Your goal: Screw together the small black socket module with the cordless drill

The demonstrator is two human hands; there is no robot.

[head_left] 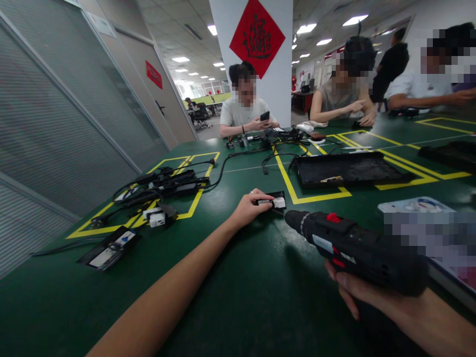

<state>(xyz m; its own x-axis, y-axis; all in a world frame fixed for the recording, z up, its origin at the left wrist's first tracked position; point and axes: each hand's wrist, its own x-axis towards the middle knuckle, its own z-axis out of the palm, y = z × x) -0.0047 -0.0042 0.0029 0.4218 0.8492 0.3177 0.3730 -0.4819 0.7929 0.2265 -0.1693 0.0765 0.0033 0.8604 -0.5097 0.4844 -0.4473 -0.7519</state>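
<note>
My right hand (pixel 366 288) is wrapped round the grip of a black cordless drill (pixel 357 243) with red switches. The drill lies level, its thin bit pointing left at the near edge of a small black flat piece (pixel 280 199) with a white patch. Whether the bit touches that piece I cannot tell. Pressed over the piece's left part, my left hand (pixel 250 208) grips it against the green table (pixel 238 277). A few pale crumbs lie on the tabletop just below the chuck.
Bundled black cables and adapters (pixel 167 183) lie at the left, near a flat black piece (pixel 109 250). A black tray (pixel 349 171) sits beyond the drill, with a case (pixel 416 204) at the right. Across the table a person (pixel 245 111) holds a phone; others sit at the right.
</note>
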